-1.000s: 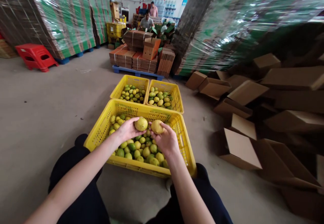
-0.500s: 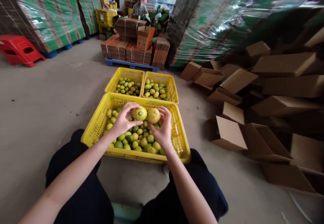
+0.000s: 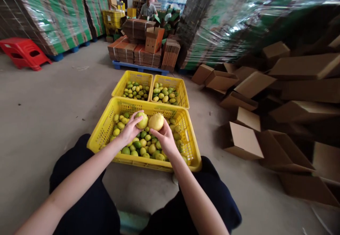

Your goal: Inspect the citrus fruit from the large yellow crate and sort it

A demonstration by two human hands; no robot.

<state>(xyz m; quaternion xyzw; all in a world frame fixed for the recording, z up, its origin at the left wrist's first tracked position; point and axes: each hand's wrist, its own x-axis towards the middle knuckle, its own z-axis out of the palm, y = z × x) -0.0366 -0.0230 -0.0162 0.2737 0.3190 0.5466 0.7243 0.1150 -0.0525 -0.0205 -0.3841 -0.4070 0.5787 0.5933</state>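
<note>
Over the large yellow crate [image 3: 156, 163], my left hand [image 3: 130, 129] grips a green-yellow lemon [image 3: 142, 120]. Close beside it on the right, my right hand [image 3: 166, 136] holds a paler yellow lemon [image 3: 156, 121], with the thumb below it. A narrow gap shows between the two fruits. Many green and yellow lemons [image 3: 143, 143] lie in the crate beneath both hands. Behind it stand two smaller yellow crates, the left one [image 3: 117, 88] and the right one [image 3: 185, 95], each partly filled with similar fruit.
Open cardboard boxes [image 3: 245, 139] are heaped on the right. Flattened cartons [image 3: 147, 56] sit on a blue pallet [image 3: 140, 67] beyond the crates. A red stool [image 3: 23, 53] stands at the left. Two people are at the back, near wrapped stacks [image 3: 58, 12].
Both lemons have been turned in my fingers, so their ends no longer face me. They are slightly farther apart, and my hands have moved a little to the left.
</note>
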